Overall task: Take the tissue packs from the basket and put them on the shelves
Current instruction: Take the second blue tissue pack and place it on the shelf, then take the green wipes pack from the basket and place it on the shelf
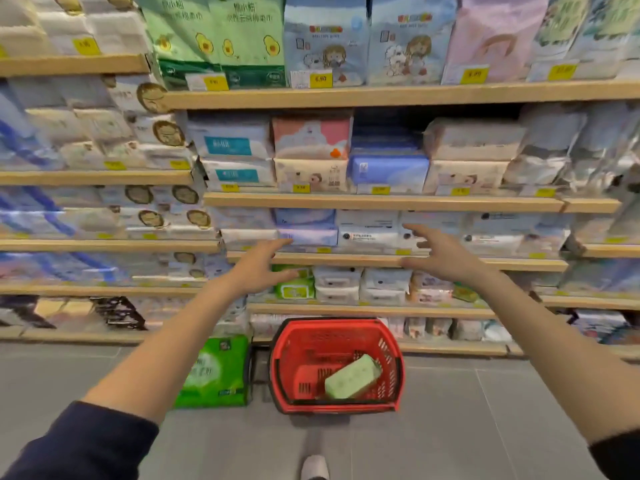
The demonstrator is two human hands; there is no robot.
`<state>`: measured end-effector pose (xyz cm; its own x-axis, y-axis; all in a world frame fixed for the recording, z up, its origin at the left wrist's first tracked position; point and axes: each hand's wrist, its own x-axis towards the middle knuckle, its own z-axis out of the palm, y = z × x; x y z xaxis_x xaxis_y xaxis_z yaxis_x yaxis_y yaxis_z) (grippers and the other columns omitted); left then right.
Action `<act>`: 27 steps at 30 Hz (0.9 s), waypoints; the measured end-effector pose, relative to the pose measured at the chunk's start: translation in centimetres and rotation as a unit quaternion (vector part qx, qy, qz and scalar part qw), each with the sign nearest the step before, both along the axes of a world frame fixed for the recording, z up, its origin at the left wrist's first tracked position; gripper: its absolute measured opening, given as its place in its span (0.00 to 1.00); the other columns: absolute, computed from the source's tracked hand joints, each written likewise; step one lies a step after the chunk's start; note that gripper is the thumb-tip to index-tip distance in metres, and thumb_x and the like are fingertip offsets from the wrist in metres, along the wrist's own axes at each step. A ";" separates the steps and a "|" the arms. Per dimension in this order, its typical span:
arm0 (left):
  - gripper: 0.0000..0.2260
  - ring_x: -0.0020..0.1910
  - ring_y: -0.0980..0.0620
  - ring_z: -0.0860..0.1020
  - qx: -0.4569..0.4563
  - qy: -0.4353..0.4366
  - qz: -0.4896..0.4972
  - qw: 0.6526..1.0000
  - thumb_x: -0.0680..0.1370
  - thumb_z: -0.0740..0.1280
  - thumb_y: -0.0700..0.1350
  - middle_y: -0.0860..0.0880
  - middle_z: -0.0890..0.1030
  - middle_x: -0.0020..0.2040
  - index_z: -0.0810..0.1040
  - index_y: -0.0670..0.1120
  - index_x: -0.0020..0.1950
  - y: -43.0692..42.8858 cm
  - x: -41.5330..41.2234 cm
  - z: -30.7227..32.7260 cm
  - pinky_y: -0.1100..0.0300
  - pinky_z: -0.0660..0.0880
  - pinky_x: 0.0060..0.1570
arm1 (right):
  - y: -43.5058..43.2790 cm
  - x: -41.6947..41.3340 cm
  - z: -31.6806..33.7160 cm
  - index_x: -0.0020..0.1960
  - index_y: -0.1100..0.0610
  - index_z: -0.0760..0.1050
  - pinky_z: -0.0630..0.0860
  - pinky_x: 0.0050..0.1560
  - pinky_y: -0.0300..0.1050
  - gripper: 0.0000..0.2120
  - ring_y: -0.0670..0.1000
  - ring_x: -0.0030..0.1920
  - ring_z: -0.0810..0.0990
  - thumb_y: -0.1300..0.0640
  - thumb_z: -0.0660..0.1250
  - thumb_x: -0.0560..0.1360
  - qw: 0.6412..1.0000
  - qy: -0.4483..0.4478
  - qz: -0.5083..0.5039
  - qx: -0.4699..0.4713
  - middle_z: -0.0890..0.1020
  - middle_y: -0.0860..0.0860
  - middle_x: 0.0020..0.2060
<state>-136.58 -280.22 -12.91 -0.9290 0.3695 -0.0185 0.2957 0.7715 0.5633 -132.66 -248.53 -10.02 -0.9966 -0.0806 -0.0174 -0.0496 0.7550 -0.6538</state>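
We hold both hands out toward the shelves (381, 260), left hand (263, 268) and right hand (440, 252) well apart, fingers spread, gripping nothing. One green pack (351, 375) lies tilted in the red basket (280, 362) on the floor below, near the shelf base; a larger green bundle (214, 372) stands just beside the basket. Risks from here, as we judge them: reaching down blind may snag the basket rim and tip it; a one-handed pinch may let the soft pack sag and slip; pushing it into a full row may dislodge neighbouring packs.
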 end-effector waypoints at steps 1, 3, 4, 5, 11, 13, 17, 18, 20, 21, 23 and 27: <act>0.31 0.69 0.46 0.66 0.004 -0.009 -0.007 1.000 0.73 0.69 0.49 0.46 0.65 0.73 0.62 0.47 0.73 -0.2 1.0 -0.9 0.54 0.65 0.66 | -0.4 0.9 -1.0 0.73 0.53 0.56 0.68 0.60 0.49 0.35 0.58 0.69 0.66 0.54 0.70 0.71 1.000 -0.017 0.003 -0.002 0.62 0.54 0.72; 0.30 0.69 0.45 0.67 0.013 -0.019 -0.015 1.000 0.73 0.70 0.48 0.45 0.67 0.72 0.63 0.46 0.72 -0.7 2.8 -2.7 0.55 0.64 0.66 | -1.2 2.6 -2.8 0.73 0.53 0.56 0.68 0.60 0.48 0.35 0.57 0.68 0.67 0.54 0.69 0.72 0.999 -0.034 0.004 -0.006 0.62 0.54 0.72; 0.31 0.69 0.45 0.67 0.010 -0.027 -0.017 0.999 0.73 0.70 0.48 0.45 0.67 0.71 0.63 0.45 0.72 -0.9 3.5 -3.7 0.55 0.64 0.66 | -1.6 3.4 -3.7 0.73 0.53 0.57 0.68 0.59 0.47 0.35 0.57 0.68 0.67 0.54 0.70 0.71 0.999 -0.038 0.000 -0.010 0.63 0.54 0.72; 0.31 0.69 0.45 0.67 0.004 -0.038 -0.021 0.999 0.73 0.70 0.49 0.45 0.67 0.71 0.63 0.45 0.72 -1.2 4.1 -4.6 0.55 0.64 0.66 | -2.0 4.2 -4.5 0.73 0.53 0.57 0.68 0.59 0.46 0.35 0.57 0.68 0.68 0.54 0.70 0.71 0.999 -0.042 -0.006 -0.015 0.63 0.54 0.72; 0.30 0.67 0.53 0.67 0.013 -0.083 -0.073 0.994 0.72 0.71 0.50 0.48 0.68 0.70 0.64 0.47 0.72 -2.8 5.9 -8.6 0.59 0.65 0.64 | -4.5 7.8 -8.8 0.72 0.55 0.59 0.67 0.61 0.46 0.35 0.58 0.67 0.69 0.55 0.71 0.70 0.996 -0.070 -0.040 -0.024 0.65 0.55 0.71; 0.29 0.62 0.58 0.69 0.021 -0.085 -0.092 0.992 0.71 0.72 0.49 0.49 0.72 0.66 0.68 0.46 0.70 -3.2 6.1 -9.2 0.64 0.66 0.60 | -5.4 8.7 -9.6 0.72 0.55 0.59 0.67 0.59 0.45 0.36 0.57 0.67 0.69 0.54 0.72 0.70 0.994 -0.085 -0.060 -0.032 0.65 0.54 0.71; 0.28 0.61 0.56 0.71 0.008 -0.093 -0.122 0.988 0.71 0.71 0.49 0.49 0.74 0.65 0.69 0.45 0.69 -4.2 5.4 -11.0 0.68 0.64 0.56 | -6.9 9.9 -11.3 0.72 0.56 0.60 0.67 0.63 0.47 0.35 0.56 0.66 0.69 0.56 0.72 0.69 0.991 -0.103 -0.079 -0.032 0.69 0.56 0.69; 0.29 0.62 0.55 0.71 0.007 -0.099 -0.127 0.987 0.71 0.71 0.50 0.49 0.74 0.66 0.68 0.45 0.69 -4.4 5.0 -11.5 0.65 0.66 0.58 | -7.2 10.1 -11.6 0.71 0.57 0.61 0.67 0.63 0.47 0.34 0.55 0.66 0.70 0.57 0.72 0.69 0.990 -0.104 -0.085 -0.031 0.70 0.57 0.68; 0.32 0.64 0.52 0.71 -0.007 -0.117 -0.126 0.985 0.71 0.71 0.54 0.51 0.72 0.67 0.66 0.47 0.71 -4.4 4.3 -12.4 0.56 0.68 0.64 | -7.6 10.4 -12.0 0.70 0.59 0.62 0.68 0.58 0.41 0.33 0.54 0.62 0.73 0.60 0.72 0.69 0.989 -0.105 -0.097 -0.031 0.72 0.57 0.65; 0.33 0.65 0.53 0.70 -0.016 -0.133 -0.127 0.983 0.70 0.70 0.57 0.52 0.71 0.68 0.66 0.48 0.71 -4.5 3.8 -13.1 0.53 0.67 0.65 | -7.7 10.5 -12.3 0.69 0.60 0.64 0.67 0.53 0.36 0.31 0.53 0.57 0.74 0.61 0.72 0.69 0.989 -0.103 -0.101 -0.038 0.74 0.56 0.62; 0.35 0.66 0.52 0.70 -0.019 -0.148 -0.139 0.979 0.68 0.68 0.63 0.51 0.71 0.69 0.66 0.50 0.71 -4.3 3.0 -14.5 0.49 0.67 0.66 | -7.8 10.7 -12.7 0.68 0.62 0.65 0.65 0.46 0.31 0.29 0.49 0.50 0.72 0.65 0.71 0.69 0.988 -0.101 -0.101 -0.049 0.74 0.54 0.53; 0.33 0.68 0.48 0.68 -0.035 -0.164 -0.147 0.975 0.70 0.70 0.56 0.46 0.70 0.70 0.66 0.47 0.71 -2.3 1.2 -17.4 0.54 0.64 0.67 | -6.5 9.1 -16.3 0.69 0.60 0.64 0.67 0.53 0.37 0.31 0.57 0.59 0.74 0.64 0.71 0.69 0.987 -0.119 -0.100 -0.030 0.74 0.60 0.61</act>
